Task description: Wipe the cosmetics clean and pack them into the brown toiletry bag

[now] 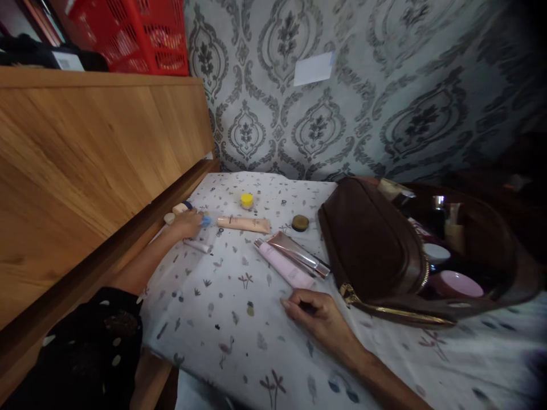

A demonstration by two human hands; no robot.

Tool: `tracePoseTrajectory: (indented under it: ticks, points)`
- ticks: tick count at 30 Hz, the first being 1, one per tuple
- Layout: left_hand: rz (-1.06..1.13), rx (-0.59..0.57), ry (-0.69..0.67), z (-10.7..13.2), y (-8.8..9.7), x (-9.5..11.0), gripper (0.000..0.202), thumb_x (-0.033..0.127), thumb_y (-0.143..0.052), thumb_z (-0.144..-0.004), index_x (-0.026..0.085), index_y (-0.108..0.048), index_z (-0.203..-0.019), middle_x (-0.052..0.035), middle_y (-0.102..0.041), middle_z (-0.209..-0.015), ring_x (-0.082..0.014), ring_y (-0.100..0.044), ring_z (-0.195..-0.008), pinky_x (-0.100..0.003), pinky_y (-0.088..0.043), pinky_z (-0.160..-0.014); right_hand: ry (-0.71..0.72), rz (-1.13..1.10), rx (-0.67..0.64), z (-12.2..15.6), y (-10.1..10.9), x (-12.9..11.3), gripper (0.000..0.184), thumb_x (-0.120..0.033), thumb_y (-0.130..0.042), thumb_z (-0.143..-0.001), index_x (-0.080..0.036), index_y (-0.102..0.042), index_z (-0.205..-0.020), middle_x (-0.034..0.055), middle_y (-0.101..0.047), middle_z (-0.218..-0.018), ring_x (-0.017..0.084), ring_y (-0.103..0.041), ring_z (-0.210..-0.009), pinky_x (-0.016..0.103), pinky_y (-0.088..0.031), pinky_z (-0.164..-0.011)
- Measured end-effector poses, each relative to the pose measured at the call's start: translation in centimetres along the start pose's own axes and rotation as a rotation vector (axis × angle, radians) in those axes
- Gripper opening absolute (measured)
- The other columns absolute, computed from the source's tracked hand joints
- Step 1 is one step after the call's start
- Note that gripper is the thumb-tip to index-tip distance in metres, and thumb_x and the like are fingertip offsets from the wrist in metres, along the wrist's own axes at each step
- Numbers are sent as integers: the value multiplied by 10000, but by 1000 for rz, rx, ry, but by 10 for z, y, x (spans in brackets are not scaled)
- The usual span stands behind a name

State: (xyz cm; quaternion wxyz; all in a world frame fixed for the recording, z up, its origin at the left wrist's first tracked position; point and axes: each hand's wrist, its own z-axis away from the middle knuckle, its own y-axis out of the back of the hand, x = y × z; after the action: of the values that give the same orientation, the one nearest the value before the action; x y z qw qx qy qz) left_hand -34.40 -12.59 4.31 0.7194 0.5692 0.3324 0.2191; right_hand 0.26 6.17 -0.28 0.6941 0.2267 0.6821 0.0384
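Observation:
My left hand point(188, 224) reaches to the table's left edge, its fingers closed at a small blue item point(205, 221) whose kind I cannot make out. Close beside that hand are a beige bottle with a dark cap point(182, 208), a small pale round item point(169, 218) and a slim white tube point(196, 246). My right hand point(311, 312) rests on the cloth with its fingers loosely curled in, and nothing shows in it. Just beyond it lie a pink tube point(285, 265) and a shiny rose-gold tube point(297, 252), side by side.
A peach tube point(243, 224), a yellow-lidded jar point(247, 200) and a round dark-gold container point(299, 222) sit on the printed cloth point(231, 353). An unzipped brown bag point(371, 239) with several cosmetics stands at right. A wooden cabinet point(98, 148) borders the left, with a red basket point(145, 40) on top.

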Motion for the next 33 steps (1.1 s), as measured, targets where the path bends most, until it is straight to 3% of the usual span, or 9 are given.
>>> tracePoseTrajectory:
  ticks: [3,6,11,18,22,27,30,33]
  points:
    - [24,8,7,4,3,2,448,349,-495,-912,138,-522,-1307,-196,-597,-1261,-335,-605,-1129,-415,-469,-923,11,-8,22,1,-1,-2,479,-566,-552,-828,-185,-466,-550,-15,-409,-548,112,-364,-552,248,-329,-521]
    - [50,8,0,8,7,11,427,325,-481,-917,147,-514,-1303,-169,-643,-1176,-310,-631,-1073,-377,-481,-876,16,-21,35,2,-1,-2,522,-608,-566,-823,-180,-467,-540,-19,-399,-529,105,-352,-534,242,-315,-503]
    - [61,20,-50,27,16,41,384,231,-442,-924,217,-557,-1290,-133,-621,-1201,-289,-627,-1082,-363,-486,-868,24,-39,43,1,-3,0,532,-618,-587,-809,-178,-466,-536,-20,-412,-523,97,-352,-531,238,-312,-507]
    - [198,68,-180,63,22,75,366,326,-424,-959,299,-588,-1285,-45,-586,-1290,-236,-613,-1104,-306,-484,-886,21,-29,58,1,-4,4,494,-588,-600,-807,-167,-527,-557,-2,-493,-545,107,-413,-558,242,-344,-539]
    - [304,183,-93,55,19,78,373,297,-390,-979,244,-568,-1303,-74,-618,-1257,-248,-586,-1144,-319,-466,-929,14,-22,50,0,-5,3,496,-585,-598,-814,-167,-532,-554,-2,-514,-540,103,-429,-541,242,-350,-537]
    - [301,185,-5,43,7,78,375,282,-415,-973,209,-576,-1303,-126,-621,-1216,-304,-560,-1163,-380,-462,-934,34,35,58,-4,-6,-1,417,-507,-578,-841,-172,-545,-595,-14,-509,-556,106,-448,-545,237,-370,-535]
    - [328,193,-12,46,2,82,350,296,-440,-963,197,-615,-1249,-129,-633,-1210,-313,-565,-1145,-398,-452,-951,38,40,82,-7,-6,-1,333,-472,-576,-842,-164,-633,-729,17,-613,-680,133,-540,-621,244,-434,-571]
    - [385,190,-62,53,1,93,307,333,-489,-940,197,-645,-1167,-93,-672,-1141,-265,-610,-1052,-343,-469,-911,49,43,87,-11,-8,3,318,-454,-568,-851,-160,-672,-910,59,-690,-859,166,-611,-730,261,-481,-605]
